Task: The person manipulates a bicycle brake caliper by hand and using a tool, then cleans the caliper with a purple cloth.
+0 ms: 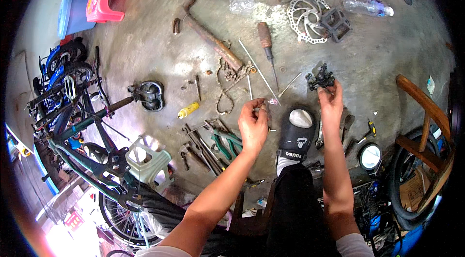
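My right hand (331, 104) grips a small black mechanical part (320, 78), which looks like a bicycle brake caliper, and holds it above the floor by its lower edge. My left hand (254, 124) is closed, fingertips pinched together; what they hold, if anything, is too small to make out. Just beyond those fingertips lies a small pink-and-white bit (274, 101), near the end of a long thin metal rod (256, 69). A screwdriver (265, 39) with a brown handle points toward me. A smaller thin tool (290, 84) lies between my hands.
A brake rotor (307, 18) and pedal (335, 24) lie at the far right. Left of centre are a rusty pipe (213, 40), a chain (221, 87) and green-handled pliers (226, 143). A bicycle frame (97, 160) stands left; a wooden chair frame (426, 99) stands right.
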{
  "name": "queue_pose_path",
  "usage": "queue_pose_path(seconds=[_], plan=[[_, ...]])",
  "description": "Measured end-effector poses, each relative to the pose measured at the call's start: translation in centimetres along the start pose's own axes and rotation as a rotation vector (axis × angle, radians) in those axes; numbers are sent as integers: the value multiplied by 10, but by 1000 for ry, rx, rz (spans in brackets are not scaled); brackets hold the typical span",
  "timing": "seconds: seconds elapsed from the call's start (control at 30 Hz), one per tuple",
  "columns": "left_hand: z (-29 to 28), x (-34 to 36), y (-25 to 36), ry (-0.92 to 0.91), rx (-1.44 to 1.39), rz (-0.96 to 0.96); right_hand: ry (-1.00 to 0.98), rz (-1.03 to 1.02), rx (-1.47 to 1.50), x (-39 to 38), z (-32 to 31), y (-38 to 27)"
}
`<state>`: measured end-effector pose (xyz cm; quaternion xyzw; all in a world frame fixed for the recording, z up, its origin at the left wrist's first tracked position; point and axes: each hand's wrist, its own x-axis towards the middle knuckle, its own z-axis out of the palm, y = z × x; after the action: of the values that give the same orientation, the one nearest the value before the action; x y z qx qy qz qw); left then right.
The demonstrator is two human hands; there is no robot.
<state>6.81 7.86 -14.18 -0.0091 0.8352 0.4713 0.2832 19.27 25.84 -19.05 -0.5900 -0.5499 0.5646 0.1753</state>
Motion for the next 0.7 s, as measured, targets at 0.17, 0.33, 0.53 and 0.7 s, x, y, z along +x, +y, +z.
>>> queue_pose_path(seconds=[0.17,0.33,0.53,0.7], plan=[[-13,0,-2,-52,2,-20,-49,62,89,11,1,1],[-13,4,-14,-124,4,23,34,179,305,2,8,-16],[-13,0,4,-209,-162,33,-237,182,582,-32,10,-37],[-21,-19,23,-280,-223,36,-360,160,785,-69,20,-48]])
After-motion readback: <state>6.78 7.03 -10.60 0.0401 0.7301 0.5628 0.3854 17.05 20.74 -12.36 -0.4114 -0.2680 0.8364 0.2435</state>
